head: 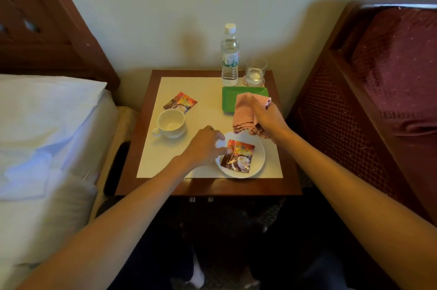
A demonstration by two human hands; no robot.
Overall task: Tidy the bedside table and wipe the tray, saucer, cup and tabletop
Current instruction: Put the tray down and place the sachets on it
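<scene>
A white saucer (256, 157) lies at the front right of the bedside table (208, 186), with a coffee sachet (237, 156) on it. My left hand (204, 146) hovers at the saucer's left rim, fingers loosely curled next to the sachet, holding nothing. My right hand (267, 117) grips a folded pink cloth (244, 112) above the green tray (230, 98). A white cup (170, 123) stands empty on the left, with a second sachet (180, 102) just behind it.
A water bottle (229, 58) and a glass (255, 72) on a coaster stand at the table's back edge. A bed with white linen (47, 129) flanks the left; a red-covered bed with a wooden frame (390, 81) flanks the right.
</scene>
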